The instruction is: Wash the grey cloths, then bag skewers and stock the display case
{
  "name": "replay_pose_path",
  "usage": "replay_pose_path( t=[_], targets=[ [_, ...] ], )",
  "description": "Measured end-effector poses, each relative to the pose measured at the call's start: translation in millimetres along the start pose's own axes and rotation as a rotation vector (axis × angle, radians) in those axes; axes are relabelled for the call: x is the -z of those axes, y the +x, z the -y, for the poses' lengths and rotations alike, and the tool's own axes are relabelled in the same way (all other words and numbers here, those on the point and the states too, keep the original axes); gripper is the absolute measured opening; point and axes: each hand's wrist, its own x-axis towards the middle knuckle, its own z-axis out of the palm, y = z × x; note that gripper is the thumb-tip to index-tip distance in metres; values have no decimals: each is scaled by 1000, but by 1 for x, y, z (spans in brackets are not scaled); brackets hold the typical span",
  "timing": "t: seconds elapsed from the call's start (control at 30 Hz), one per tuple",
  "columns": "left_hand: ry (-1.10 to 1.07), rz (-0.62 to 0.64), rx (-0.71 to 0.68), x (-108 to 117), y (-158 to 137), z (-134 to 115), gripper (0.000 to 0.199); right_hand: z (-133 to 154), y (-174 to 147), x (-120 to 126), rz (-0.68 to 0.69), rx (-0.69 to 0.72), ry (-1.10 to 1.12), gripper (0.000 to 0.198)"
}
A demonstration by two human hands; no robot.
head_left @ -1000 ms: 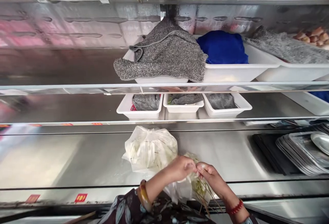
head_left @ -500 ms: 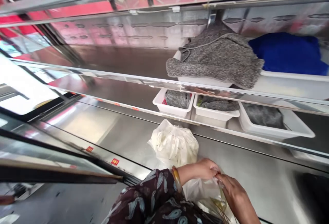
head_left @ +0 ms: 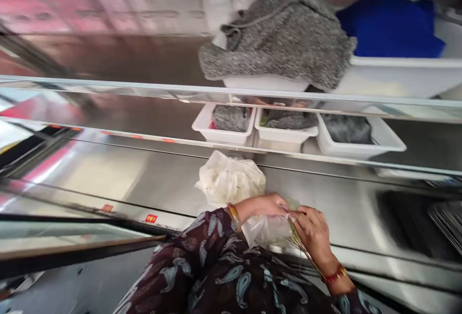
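Observation:
My left hand [head_left: 266, 204], with an amber bangle at its wrist, is closed on a clear plastic bag [head_left: 265, 231] held close to my body. My right hand [head_left: 312, 232] is closed at the same bag, its fingertips meeting those of the left. Thin wooden sticks [head_left: 302, 244] come out of the bag and run along the right palm and wrist. What is inside this bag is mostly hidden. Just beyond my left hand, a full, knotted plastic bag [head_left: 231, 177] with pale contents rests on the metal counter [head_left: 317, 194].
Above the counter, a lower shelf carries white tubs [head_left: 224, 135] with dark covered contents. A grey cloth [head_left: 285, 49] and a blue cloth [head_left: 391, 28] drape over larger tubs on the upper shelf. Black trays [head_left: 407, 227] lie at right. A glass panel edge [head_left: 83, 251] is at left.
The view has tilted down and shifted right, showing the black trays. My right hand has turned, with its fingers now curled at the bag's opening and the sticks more visible.

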Motion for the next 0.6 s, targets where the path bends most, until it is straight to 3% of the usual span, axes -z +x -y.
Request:
replay_pose_path(
  t=[0.13, 0.23, 0.33, 0.5, 0.6],
  targets=[
    [159, -38, -37, 3, -7, -20, 18, -2, 3, -3, 14, -122, 226, 21],
    [524, -119, -118, 1, -14, -34, 18, -4, 4, -3, -8, -132, 323, 20],
    [854, -103, -135, -1, -23, -38, 23, -4, 2, -1, -21, -162, 321, 19],
    [963, -73, -79, 2, -38, -14, 26, -2, -16, 5, 59, -257, 237, 21],
    [945, -62, -40, -1, -45, 5, 25, -4, -33, 5, 122, -335, 320, 26]
  ],
)
